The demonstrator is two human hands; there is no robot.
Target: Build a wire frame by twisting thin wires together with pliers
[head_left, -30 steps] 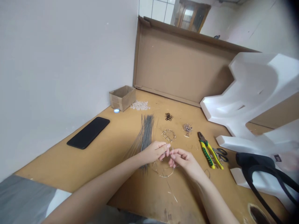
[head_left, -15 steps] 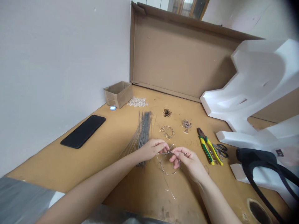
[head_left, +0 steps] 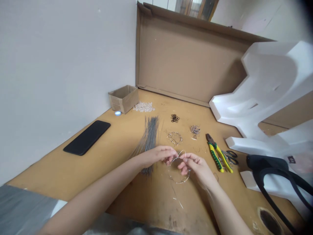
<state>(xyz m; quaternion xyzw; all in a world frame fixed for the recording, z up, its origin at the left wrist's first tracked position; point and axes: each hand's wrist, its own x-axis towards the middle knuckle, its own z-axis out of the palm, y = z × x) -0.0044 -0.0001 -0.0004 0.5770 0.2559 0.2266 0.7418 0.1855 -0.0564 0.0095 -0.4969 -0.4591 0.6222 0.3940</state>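
Observation:
Both hands hold a thin wire ring [head_left: 180, 182] with small pieces along it, just above the table. My left hand [head_left: 162, 155] pinches the ring's upper left, where a wire end bends up into a small loop. On the upper right of the ring, the thumb and fingers of my right hand [head_left: 194, 165] are closed. The exact contact at the fingertips is too small to make out. A bundle of straight grey wires [head_left: 151, 133] lies under and behind my left hand. Beyond the hands rests another wire ring [head_left: 175, 138].
Pliers [head_left: 218, 153] with yellow-green handles and scissors [head_left: 231, 156] lie to the right. Farther back are black rings [head_left: 174, 118], a small metal pile [head_left: 195, 129], clear pieces [head_left: 143, 106] and a cardboard box [head_left: 124, 99]. A black phone [head_left: 87, 137] lies left; white foam [head_left: 269, 75] stands right.
The loose wire end above the ring now curves over into a small loop between my hands. My left hand has tilted slightly; my right hand stays nearly in place.

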